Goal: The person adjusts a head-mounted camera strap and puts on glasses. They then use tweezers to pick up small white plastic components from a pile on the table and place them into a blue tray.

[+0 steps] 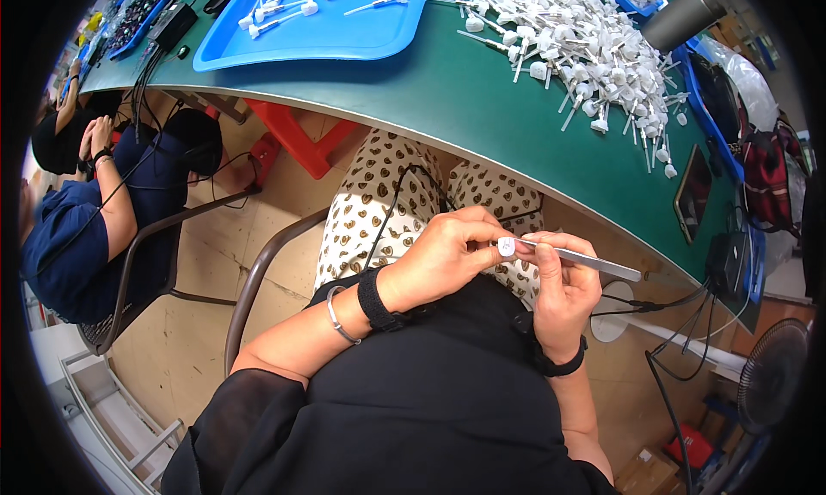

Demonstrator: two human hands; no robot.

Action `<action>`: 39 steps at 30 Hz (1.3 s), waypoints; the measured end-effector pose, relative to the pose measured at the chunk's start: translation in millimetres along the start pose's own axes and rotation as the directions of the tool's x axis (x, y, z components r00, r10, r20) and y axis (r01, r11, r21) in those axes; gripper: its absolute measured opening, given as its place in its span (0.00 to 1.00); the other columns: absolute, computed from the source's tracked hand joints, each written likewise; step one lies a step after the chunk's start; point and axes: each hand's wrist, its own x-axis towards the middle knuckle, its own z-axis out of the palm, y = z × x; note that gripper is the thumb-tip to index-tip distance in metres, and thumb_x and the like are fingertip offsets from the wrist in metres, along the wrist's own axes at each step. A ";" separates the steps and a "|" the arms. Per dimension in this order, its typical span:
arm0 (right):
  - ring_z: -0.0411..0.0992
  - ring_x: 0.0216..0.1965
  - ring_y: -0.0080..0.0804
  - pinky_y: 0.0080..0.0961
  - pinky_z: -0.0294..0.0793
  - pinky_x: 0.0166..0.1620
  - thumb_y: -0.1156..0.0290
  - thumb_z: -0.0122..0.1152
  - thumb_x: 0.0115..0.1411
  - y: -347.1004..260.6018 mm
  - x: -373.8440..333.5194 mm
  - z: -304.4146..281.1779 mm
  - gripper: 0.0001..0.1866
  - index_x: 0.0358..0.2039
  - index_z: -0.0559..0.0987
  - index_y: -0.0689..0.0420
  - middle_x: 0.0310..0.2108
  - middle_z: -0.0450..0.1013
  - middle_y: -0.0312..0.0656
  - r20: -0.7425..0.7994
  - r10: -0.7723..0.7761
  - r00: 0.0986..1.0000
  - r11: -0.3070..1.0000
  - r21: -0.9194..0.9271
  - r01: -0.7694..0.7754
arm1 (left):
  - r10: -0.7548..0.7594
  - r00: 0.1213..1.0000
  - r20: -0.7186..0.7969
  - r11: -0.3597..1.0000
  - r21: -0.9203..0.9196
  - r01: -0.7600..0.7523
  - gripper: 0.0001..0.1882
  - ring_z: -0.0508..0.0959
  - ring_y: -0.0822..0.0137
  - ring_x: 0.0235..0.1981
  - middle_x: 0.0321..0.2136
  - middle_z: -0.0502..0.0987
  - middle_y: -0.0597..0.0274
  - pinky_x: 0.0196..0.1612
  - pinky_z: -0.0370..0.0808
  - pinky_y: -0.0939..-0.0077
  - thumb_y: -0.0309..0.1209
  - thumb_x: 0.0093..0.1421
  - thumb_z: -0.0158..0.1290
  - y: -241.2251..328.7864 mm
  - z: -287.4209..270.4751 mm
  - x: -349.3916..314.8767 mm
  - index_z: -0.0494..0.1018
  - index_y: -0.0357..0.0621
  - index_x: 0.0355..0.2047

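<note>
Above my lap, my left hand [440, 254] is closed, pinching a small white plastic piece [506, 246] between thumb and fingertips. My right hand [564, 301] is closed around silver metal tweezers [602, 264], their broad end sticking out to the right. The tip of the tweezers meets the white piece or lies right beside it; the fingers partly hide the contact. On the green table [482, 108] ahead lies a big heap of white plastic parts with thin stems [594, 56]. A blue tray [344, 43] to its left holds several similar parts.
A phone [693, 194] lies by the table's right edge, near a grey cylinder [686, 18] and a blue bin [718, 108] with bags. Cables hang at the lower right beside a fan [772, 375]. Another person [82, 228] sits at the left, past a chair armrest [258, 276].
</note>
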 end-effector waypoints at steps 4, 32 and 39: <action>0.80 0.40 0.33 0.24 0.81 0.46 0.81 0.53 0.67 -8.2 7.3 3.2 0.05 0.41 0.73 0.68 0.39 0.77 0.48 -0.030 0.010 1.000 0.997 0.081 -0.007 | 0.067 0.998 -0.012 0.997 0.048 -0.066 0.07 0.78 0.68 0.32 0.32 0.79 0.61 0.34 0.76 0.77 0.26 0.60 0.60 5.4 -4.7 6.4 0.83 0.41 0.38; 0.79 0.41 0.37 0.33 0.83 0.47 0.76 0.53 0.68 -26.0 48.1 21.4 0.08 0.42 0.72 0.69 0.40 0.76 0.52 0.104 -0.072 0.992 0.941 0.337 0.033 | 0.138 0.984 -0.116 0.988 -0.052 -0.145 0.09 0.77 0.72 0.28 0.31 0.76 0.62 0.31 0.76 0.76 0.24 0.63 0.56 48.1 -31.3 6.1 0.80 0.40 0.43; 0.79 0.42 0.40 0.36 0.82 0.47 0.74 0.53 0.68 -27.0 54.7 16.8 0.09 0.44 0.72 0.67 0.41 0.76 0.53 0.044 -0.037 0.998 0.872 0.490 0.011 | 0.093 0.994 -0.063 0.992 -0.082 -0.098 0.09 0.74 0.75 0.37 0.36 0.76 0.63 0.40 0.73 0.76 0.30 0.65 0.55 35.1 -33.7 7.7 0.79 0.38 0.42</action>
